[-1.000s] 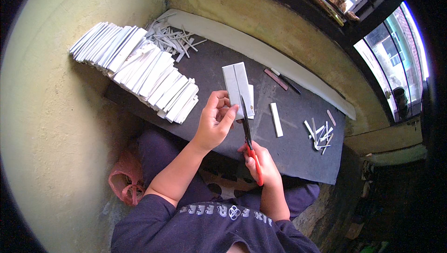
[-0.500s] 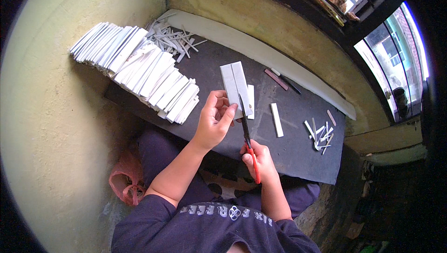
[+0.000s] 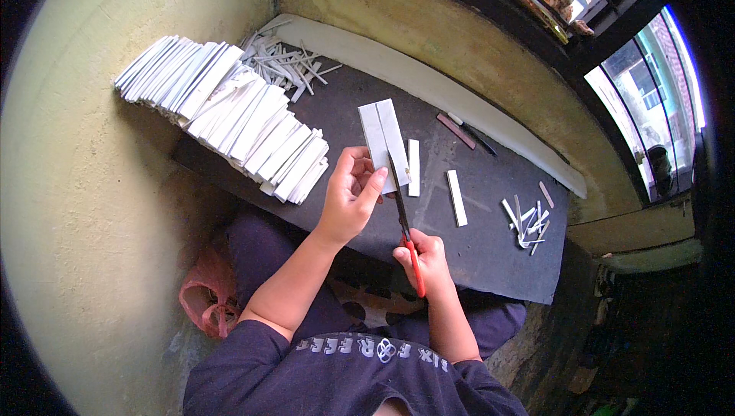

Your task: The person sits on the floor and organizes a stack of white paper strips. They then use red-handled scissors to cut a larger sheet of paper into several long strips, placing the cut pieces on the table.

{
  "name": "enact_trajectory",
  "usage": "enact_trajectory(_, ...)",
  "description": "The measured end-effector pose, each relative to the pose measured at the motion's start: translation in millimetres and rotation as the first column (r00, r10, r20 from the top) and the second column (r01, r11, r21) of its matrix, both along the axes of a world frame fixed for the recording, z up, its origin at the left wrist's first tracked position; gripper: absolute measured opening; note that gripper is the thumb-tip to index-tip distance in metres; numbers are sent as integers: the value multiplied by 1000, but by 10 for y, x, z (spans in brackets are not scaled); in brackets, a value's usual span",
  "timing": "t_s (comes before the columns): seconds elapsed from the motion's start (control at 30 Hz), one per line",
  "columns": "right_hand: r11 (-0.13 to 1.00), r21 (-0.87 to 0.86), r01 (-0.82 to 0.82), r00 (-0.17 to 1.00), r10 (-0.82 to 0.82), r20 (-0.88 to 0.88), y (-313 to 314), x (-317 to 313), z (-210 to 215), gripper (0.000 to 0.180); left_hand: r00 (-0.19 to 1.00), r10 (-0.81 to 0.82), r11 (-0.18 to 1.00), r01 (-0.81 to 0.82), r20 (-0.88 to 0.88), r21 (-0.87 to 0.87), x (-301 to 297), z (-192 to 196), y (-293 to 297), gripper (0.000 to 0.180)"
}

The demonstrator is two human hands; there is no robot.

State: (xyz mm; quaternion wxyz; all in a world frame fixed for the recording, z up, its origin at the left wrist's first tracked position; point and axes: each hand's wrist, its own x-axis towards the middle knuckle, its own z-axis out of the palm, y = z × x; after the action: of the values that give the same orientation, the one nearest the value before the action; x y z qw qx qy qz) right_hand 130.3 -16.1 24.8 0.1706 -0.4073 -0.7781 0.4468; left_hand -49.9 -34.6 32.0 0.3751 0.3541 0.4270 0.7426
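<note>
My left hand (image 3: 353, 195) pinches a folded white paper piece (image 3: 380, 134) by its lower left edge, holding it tilted above the dark table. A dark lengthwise line runs down the middle of the piece. My right hand (image 3: 429, 265) grips scissors with red handles (image 3: 417, 267) and dark blades. The blades point up and lie along the lower part of the piece, in line with that dark line. Just right of the piece, a narrow white strip (image 3: 414, 168) lies on the table, and another white strip (image 3: 457, 198) lies farther right.
A long row of stacked white strips (image 3: 230, 114) fills the table's left side. Thin offcuts (image 3: 279, 64) lie behind it, and more slivers (image 3: 527, 222) at the right. A reddish stick (image 3: 456, 131) and a dark pen (image 3: 481, 142) lie near the back. A pink plastic bag (image 3: 207, 293) sits lower left.
Both hands, with the paper piece and scissors, have shifted slightly left. More of the narrow strip beside the piece now shows.
</note>
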Motion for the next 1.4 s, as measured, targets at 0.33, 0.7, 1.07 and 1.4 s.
enact_trajectory(0.33,1000,-6,8,1000,-8,5,12,-24,11,46,999,21,1000,-20,35,-23,-17,-5,11,14)
enact_trajectory(0.7,993,-34,-117,980,121,160,-115,51,145,46,874,331,938,-345,-355,27,-168,-28,-31,31)
enact_trajectory(1.07,979,-8,-205,969,204,137,-137,138,272,73,812,385,922,-355,-438,152,-92,52,-56,29)
enact_trajectory(1.4,978,-98,-185,982,186,4,-88,138,251,68,858,277,961,-243,-432,134,120,8,-49,26)
